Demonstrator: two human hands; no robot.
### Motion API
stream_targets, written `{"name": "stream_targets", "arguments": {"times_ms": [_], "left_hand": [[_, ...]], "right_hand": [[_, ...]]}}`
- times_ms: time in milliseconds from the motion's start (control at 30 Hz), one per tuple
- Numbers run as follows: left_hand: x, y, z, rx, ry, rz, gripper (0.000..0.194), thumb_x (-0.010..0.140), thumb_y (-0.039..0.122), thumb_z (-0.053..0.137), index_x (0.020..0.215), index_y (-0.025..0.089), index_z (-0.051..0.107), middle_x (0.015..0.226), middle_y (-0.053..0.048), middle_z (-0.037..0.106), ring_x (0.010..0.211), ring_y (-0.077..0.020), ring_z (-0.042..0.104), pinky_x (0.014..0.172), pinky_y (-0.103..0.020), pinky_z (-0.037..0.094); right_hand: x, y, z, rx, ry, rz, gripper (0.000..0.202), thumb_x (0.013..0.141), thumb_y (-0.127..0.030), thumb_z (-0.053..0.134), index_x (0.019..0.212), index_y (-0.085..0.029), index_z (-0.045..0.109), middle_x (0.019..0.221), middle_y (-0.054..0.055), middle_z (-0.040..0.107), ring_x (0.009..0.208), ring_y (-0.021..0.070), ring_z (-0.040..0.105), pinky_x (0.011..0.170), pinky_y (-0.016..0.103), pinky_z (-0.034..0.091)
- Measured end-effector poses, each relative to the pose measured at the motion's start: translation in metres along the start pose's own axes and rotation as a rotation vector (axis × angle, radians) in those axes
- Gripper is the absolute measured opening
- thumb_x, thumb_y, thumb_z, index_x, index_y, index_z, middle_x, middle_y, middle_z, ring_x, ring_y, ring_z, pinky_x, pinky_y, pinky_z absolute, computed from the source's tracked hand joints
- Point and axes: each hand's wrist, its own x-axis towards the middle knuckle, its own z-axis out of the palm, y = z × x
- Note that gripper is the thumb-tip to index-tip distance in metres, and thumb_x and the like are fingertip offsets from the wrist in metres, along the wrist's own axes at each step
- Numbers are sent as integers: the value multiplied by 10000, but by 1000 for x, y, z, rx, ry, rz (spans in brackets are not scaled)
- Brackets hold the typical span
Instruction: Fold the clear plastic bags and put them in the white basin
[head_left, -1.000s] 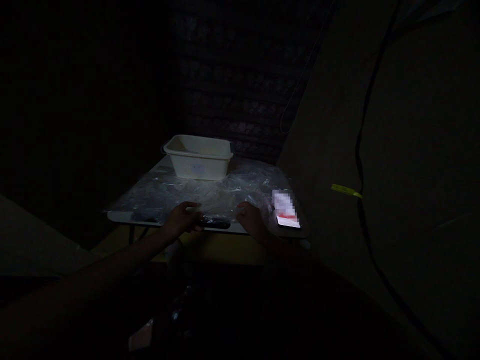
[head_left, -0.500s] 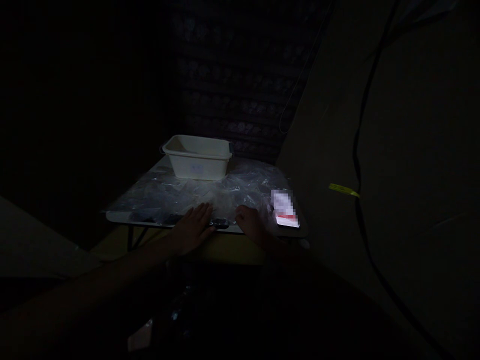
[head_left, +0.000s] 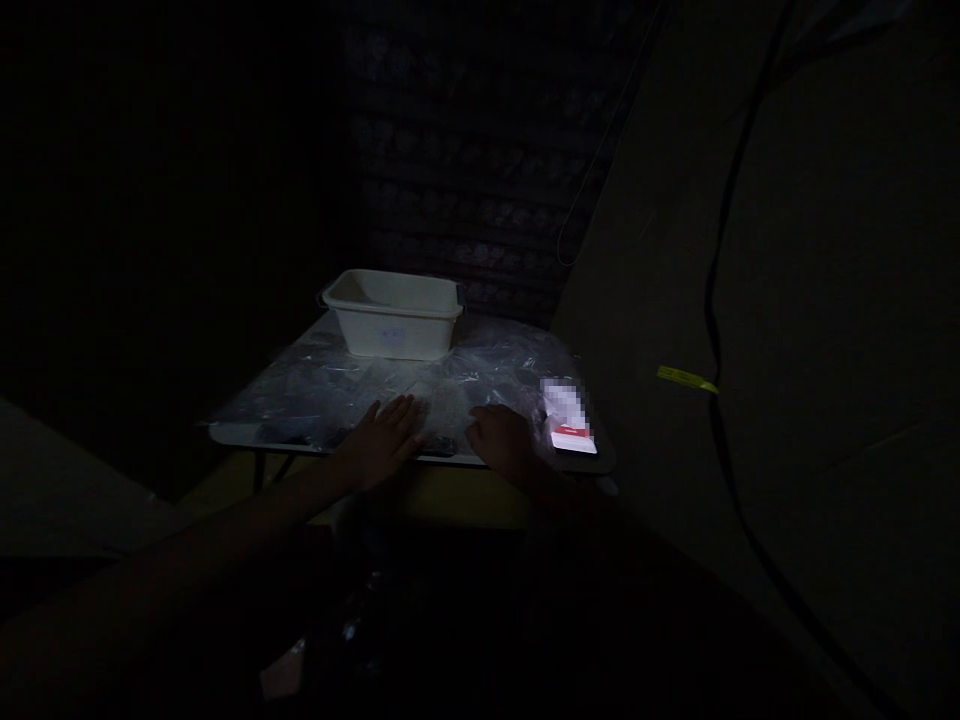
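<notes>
In dim light, my left hand (head_left: 381, 437) lies flat on crinkled clear plastic (head_left: 300, 385) near the table's front edge, its fingers stretched out. Just to the right, my right hand (head_left: 499, 437) rests with curled fingers at the edge of the same plastic. Whatever it may hold is hidden. A dark flat item (head_left: 436, 446), too dim to name, lies between the hands. Beyond them on the plastic-covered table (head_left: 225, 433) stands a white rectangular tub (head_left: 397, 332) with a small label on its front.
A phone (head_left: 571, 425) with a lit screen lies at the table's right front corner. On the right, a dark cable (head_left: 716, 300) with a yellow tag (head_left: 686, 379) runs down a wall. A pale object (head_left: 283, 672) sits low in the dark.
My left hand has slid slightly forward and left over the plastic. My right hand has shifted only a little, its fingers still curled. The tub and phone stay in place.
</notes>
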Motion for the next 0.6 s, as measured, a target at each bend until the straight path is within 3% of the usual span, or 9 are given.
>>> {"name": "stream_targets", "arguments": {"times_ms": [133,267,433,600], "left_hand": [[16,-3,-1,-36,-12,41,516,797,349,82,1210,61,195,1270,-126,203,1166,-177,136,917,-344,147],[27,-3,12,-24,-27,77,523,793,358,134,1198,38,221,1259,-167,206,1155,-217,164,906,-359,165],[28,-7,22,22,-5,117,551,784,391,159,1182,21,249,1239,-196,237,1148,-239,178,901,-361,167],[25,-7,20,80,2,72,546,775,402,177,1183,49,260,1241,-188,241,1149,-257,166,893,-394,154]], "right_hand": [[13,-10,0,61,105,-140,342,708,-134,309,1001,-105,483,967,93,522,921,155,431,789,254,332],[17,-20,17,46,46,-375,353,732,-143,282,1020,-47,463,1092,129,446,1069,173,315,914,290,217],[11,-16,35,43,31,-205,515,768,-356,244,1136,-5,323,1199,187,313,1138,237,203,920,383,160],[8,-15,37,42,-18,-78,564,756,-421,240,1162,-35,296,1230,195,254,1148,269,165,898,424,148]]}}
